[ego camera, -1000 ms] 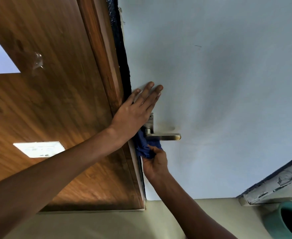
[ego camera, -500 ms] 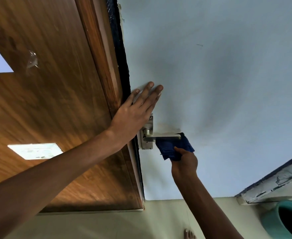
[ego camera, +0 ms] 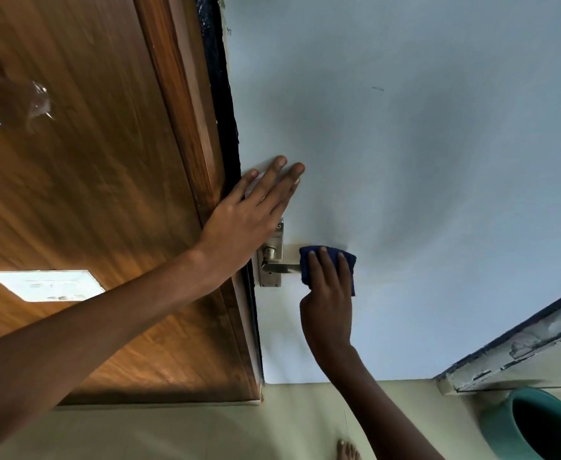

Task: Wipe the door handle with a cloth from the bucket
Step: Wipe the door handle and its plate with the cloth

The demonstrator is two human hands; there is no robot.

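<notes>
Our right hand (ego camera: 327, 303) pinches the cloth (ego camera: 328, 265) closed over the outer end of the handle (ego camera: 277, 267); our left hand (ego camera: 249, 224) lies open and empty on the door (ego camera: 405, 161). Pressing down may turn the lever, or the cloth may slip off its tip
</notes>
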